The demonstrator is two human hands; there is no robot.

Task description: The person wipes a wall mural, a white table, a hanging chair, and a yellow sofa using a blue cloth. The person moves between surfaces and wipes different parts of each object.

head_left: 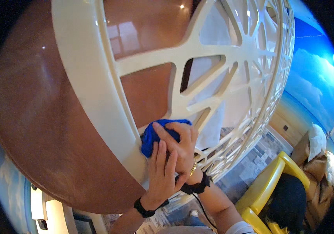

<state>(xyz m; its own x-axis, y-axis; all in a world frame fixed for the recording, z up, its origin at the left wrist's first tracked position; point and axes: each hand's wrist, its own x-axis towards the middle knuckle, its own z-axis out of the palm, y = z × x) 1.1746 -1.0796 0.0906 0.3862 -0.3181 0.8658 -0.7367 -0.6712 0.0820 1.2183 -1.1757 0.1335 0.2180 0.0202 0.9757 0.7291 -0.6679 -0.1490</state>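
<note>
A blue cloth [148, 145] is bunched under my right hand [183, 144], pressed on the lower corner of a cream lattice panel [143, 57]. The fingers of that hand curl over the cloth. My left hand [162, 172] lies beside and partly over the right one, fingers extended and slightly apart, its fingertips near the cloth's lower edge. Whether the left fingers touch the cloth is hard to tell. Both wrists wear black bands, and a gold bangle circles the right one. Brown glossy surface [146, 90] shows through the panel's openings.
A smooth cream rim [88, 90] borders a broad brown surface [38, 117] on the left. At the lower right stands a yellow chair [260, 187] with a dark-haired person [289, 199] at it. Brown cushioned seating [316, 169] lies beyond. A black cable [203, 209] hangs below my wrists.
</note>
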